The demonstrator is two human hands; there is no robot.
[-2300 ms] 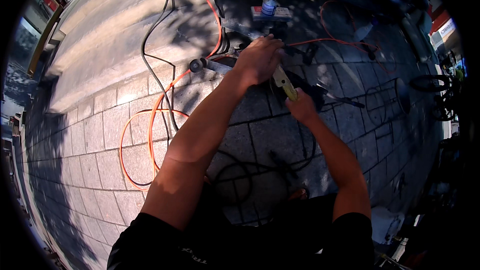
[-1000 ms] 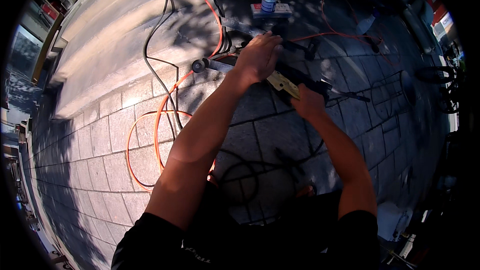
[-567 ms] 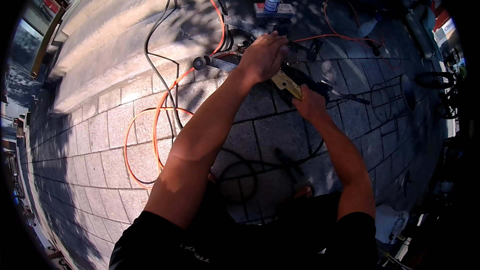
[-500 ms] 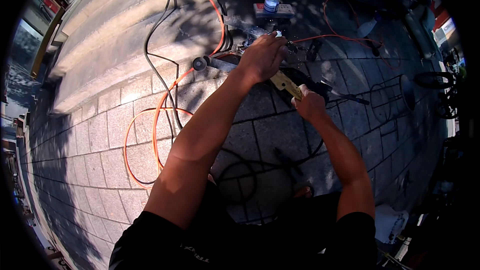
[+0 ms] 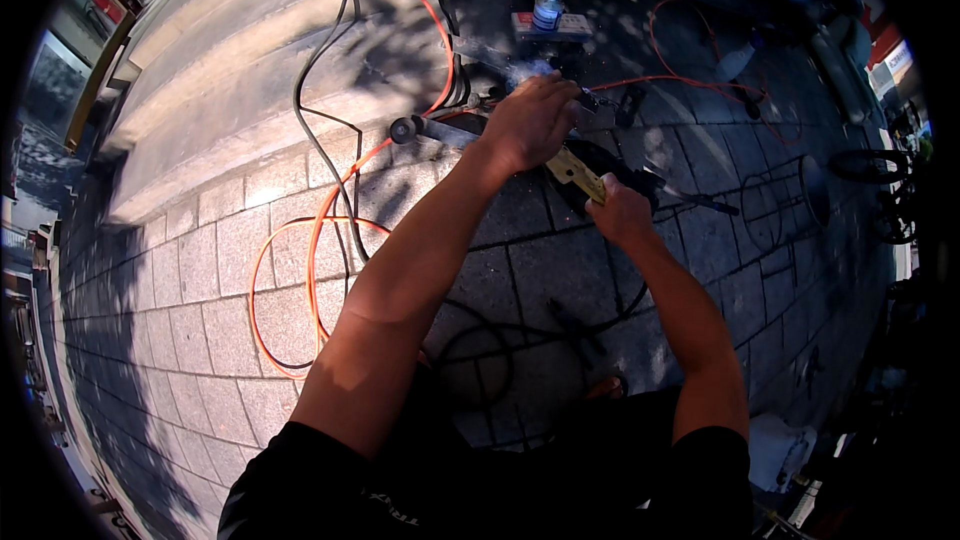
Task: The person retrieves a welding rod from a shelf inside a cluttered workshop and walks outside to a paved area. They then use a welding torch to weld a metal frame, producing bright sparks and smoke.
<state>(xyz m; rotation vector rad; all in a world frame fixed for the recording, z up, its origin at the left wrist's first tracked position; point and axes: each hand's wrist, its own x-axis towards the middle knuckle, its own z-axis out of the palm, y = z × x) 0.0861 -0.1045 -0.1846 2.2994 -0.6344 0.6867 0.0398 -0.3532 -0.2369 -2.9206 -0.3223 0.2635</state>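
Both of my hands are on a long yellow tool with small dark holes along its side (image 5: pixel 575 172); its exact kind is unclear. My right hand (image 5: pixel 622 212) is closed around the near end. My left hand (image 5: pixel 528 125) bends over the far end with its fingers together, hiding that part. Just beyond the left fingertips is a bluish-white, smoky glow (image 5: pixel 530 72). A grey metal bar with a round dark end (image 5: pixel 404 130) lies to the left of my left hand. Beneath the tool is a dark object, partly covered.
Orange hose (image 5: pixel 313 280) and black cable (image 5: pixel 300 100) loop over the paving at left, beside stone steps (image 5: pixel 230 70). A water bottle (image 5: pixel 547 10) stands on a flat box (image 5: pixel 570 28) at the back. Black cable coils (image 5: pixel 475 340) lie near my feet. A wire-frame stand (image 5: pixel 775 205) is at right.
The small bright white spot by my left fingertips has given way to a wider bluish, smoky glow. My left hand has shifted slightly; both hands keep their places on the yellow tool.
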